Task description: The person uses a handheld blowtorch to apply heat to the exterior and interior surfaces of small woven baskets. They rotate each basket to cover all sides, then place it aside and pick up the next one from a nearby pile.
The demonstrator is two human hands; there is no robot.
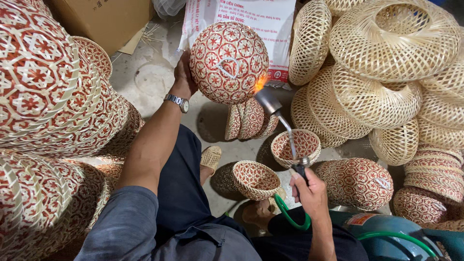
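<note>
1. Your left hand [183, 76] is raised toward twelve o'clock and closed on the rim of a red-and-cream woven basket [228, 63], which you hold up with its rounded bottom toward you.
2. Your left wrist carries a metal watch [177, 101].
3. Your right hand [309, 191] sits at about four o'clock, fist wrapped round the handle of a gas torch [285, 128].
4. The torch's thin tube runs up toward eleven o'clock from that hand; its nozzle ends just beside the basket's lower right edge.
5. A small orange flame [260, 83] touches the basket at its five o'clock side.
6. A green hose [290, 215] loops from under your right hand toward a blue gas cylinder [386, 234] at five o'clock.
7. Two open bowl-shaped baskets lie on the floor: a small bowl [255, 180] just left of your right hand, and a second bowl [296, 147] behind the torch tube.
8. A few patterned baskets stand on edge under the held one, at centre.
9. Tall stacks of patterned baskets [53, 96] fill your nine o'clock side.
10. Plain pale baskets [382, 77] are piled from one to three o'clock.
11. A printed sack [275, 24] lies behind the held basket, at twelve o'clock.
</note>
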